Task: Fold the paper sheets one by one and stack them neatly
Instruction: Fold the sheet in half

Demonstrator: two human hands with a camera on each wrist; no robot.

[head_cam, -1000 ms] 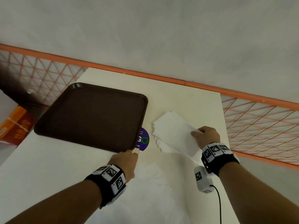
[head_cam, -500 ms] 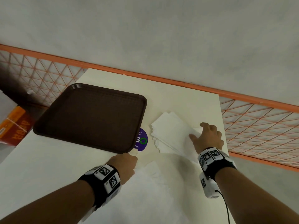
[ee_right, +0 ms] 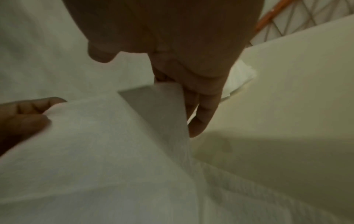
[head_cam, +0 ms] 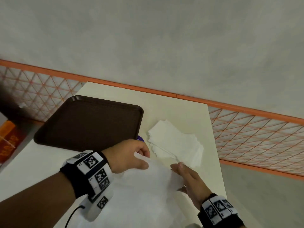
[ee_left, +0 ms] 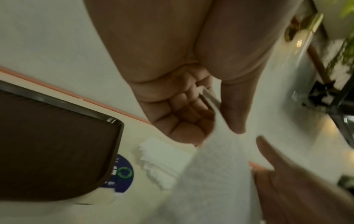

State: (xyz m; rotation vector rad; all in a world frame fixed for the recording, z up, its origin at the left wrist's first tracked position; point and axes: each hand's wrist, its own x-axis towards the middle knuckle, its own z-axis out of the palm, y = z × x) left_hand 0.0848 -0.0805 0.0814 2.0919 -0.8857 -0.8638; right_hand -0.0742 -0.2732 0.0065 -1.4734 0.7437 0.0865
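Paper sheet [head_cam: 153,183] hangs lifted at 6 o'clock of the table [head_cam: 181,111], its far corner pinched between thumb and curled fingers of your left hand [head_cam: 126,157]. Your right hand [head_cam: 190,183] lies against the right edge with fingers near straight; whether they clamp the edge, you cannot tell. Judged thin, limp, light, easily torn: it sags between both hands. Take hold at corners, not mid-span. Folded stack [head_cam: 176,143] sits at 1 o'clock of the sheet, just right of the brown tray [head_cam: 88,122], edges fanned unevenly.
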